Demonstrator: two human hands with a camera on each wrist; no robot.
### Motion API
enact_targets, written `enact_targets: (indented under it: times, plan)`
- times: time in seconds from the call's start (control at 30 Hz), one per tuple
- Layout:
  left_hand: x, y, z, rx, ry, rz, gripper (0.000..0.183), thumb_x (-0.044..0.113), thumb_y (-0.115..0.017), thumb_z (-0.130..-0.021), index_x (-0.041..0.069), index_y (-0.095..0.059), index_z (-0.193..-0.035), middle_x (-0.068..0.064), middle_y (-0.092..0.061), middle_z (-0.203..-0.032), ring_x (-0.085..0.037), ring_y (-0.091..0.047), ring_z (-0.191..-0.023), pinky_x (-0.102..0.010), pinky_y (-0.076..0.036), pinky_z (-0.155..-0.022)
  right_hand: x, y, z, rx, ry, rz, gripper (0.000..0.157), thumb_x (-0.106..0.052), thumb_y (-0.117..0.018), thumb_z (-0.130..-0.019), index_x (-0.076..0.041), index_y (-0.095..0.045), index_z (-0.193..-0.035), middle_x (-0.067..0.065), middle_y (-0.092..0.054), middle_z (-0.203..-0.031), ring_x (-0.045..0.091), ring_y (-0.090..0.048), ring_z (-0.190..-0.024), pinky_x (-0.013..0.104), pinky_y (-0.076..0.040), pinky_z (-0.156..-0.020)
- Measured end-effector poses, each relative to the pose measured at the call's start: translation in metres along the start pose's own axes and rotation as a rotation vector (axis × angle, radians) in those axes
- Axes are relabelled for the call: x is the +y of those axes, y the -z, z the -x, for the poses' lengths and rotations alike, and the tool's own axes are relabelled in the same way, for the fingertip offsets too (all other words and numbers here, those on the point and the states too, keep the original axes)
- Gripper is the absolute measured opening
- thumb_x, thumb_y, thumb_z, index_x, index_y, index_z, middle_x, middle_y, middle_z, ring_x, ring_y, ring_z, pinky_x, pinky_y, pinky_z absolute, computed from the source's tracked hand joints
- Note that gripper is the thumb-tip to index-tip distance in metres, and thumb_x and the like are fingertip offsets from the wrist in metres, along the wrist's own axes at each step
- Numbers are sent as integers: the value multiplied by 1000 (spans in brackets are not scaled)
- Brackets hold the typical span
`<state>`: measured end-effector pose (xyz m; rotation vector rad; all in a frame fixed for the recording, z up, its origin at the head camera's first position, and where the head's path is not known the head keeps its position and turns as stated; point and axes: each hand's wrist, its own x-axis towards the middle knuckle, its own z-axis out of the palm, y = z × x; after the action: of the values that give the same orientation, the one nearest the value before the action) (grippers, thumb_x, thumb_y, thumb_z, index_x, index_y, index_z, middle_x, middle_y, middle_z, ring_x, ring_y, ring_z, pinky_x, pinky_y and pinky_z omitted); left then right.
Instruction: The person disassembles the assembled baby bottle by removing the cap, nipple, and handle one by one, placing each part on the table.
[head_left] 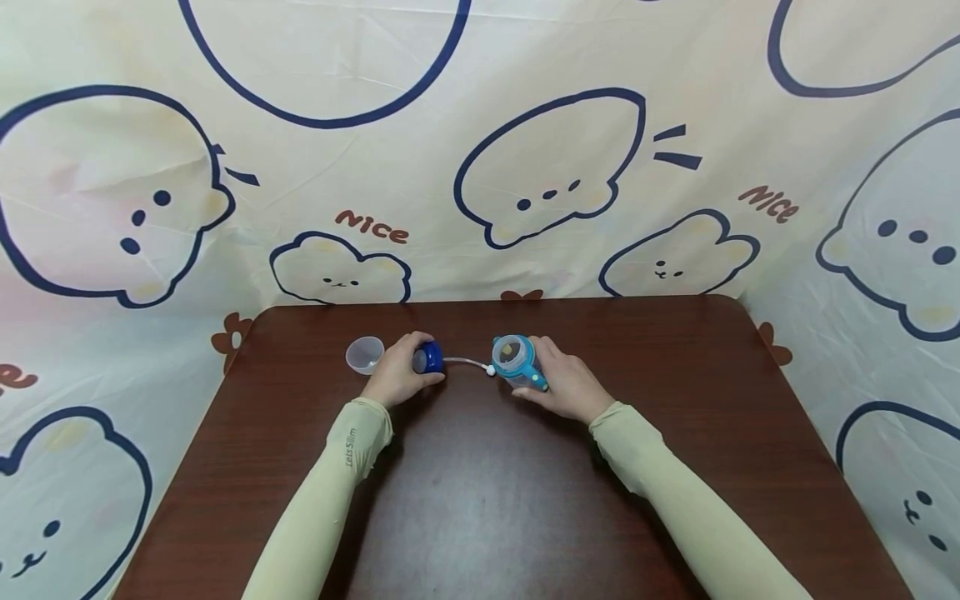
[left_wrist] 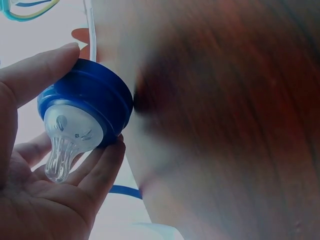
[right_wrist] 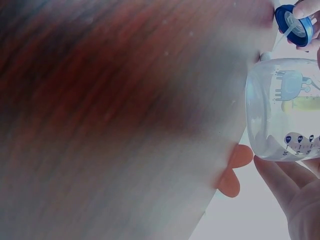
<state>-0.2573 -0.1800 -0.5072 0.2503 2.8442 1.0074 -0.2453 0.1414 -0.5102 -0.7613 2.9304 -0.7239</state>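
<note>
My left hand [head_left: 401, 367] pinches a blue bottle collar [head_left: 428, 357] between thumb and fingertips. A clear nipple [left_wrist: 64, 155] sticks out of the collar on the palm side. From its other side a thin straw [head_left: 465, 361] runs right, ending in a white weight [head_left: 491, 370] beside the baby bottle. My right hand [head_left: 566, 379] grips that clear baby bottle [right_wrist: 280, 110], its fingers around the side. Without a lid, the bottle shows its open mouth [head_left: 513, 353] and a light-blue handle piece [head_left: 531, 375]. Measuring marks and a blue animal print show on its wall.
A clear plastic cap [head_left: 365, 355], like a small cup, stands on the table just left of my left hand. The dark brown wooden table [head_left: 480, 500] ends at a back edge close beyond the hands. Behind it hangs a cartoon-printed cloth [head_left: 435, 183].
</note>
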Motion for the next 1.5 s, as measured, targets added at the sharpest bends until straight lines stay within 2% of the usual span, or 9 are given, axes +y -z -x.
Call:
enact_targets:
  times: [0.53,0.87,1.2,1.5]
  plan:
    - [0,-2,-4,-17,4,-35,69,31,-85,-88,12,-51,-145,-17,-57,-141,-41,-58,-131,-62,-49,-107,1,0,0,-10,-28,-10,90,-53,-80,-87,-10,-35,-152,7,-54,-128,23,-62,-104,44,-59,-95]
    - [3,-2,-6,-25,8,-55,65,28,-87,-86,14,-55,-140,-15,-59,-137,-40,-59,-129,-62,-49,-107,1,-1,0,-1,-18,-9,90,-54,-81,-86,-11,-36,-152,6,-55,-128,23,-62,-103,44,-59,-95]
    - [4,-4,-9,-17,-4,-132,64,27,-88,-84,14,-56,-139,-16,-60,-136,-42,-62,-125,-62,-50,-106,2,-2,0,9,-21,-19,90,-52,-82,-85,-11,-36,-151,6,-55,-128,23,-62,-104,45,-59,-95]
    - [1,-6,-12,-17,-6,-154,67,28,-89,-83,14,-56,-140,-17,-60,-138,-43,-60,-126,-64,-49,-106,2,-2,0,3,-16,-7,89,-52,-80,-87,-11,-35,-152,7,-55,-129,23,-63,-104,44,-60,-94]
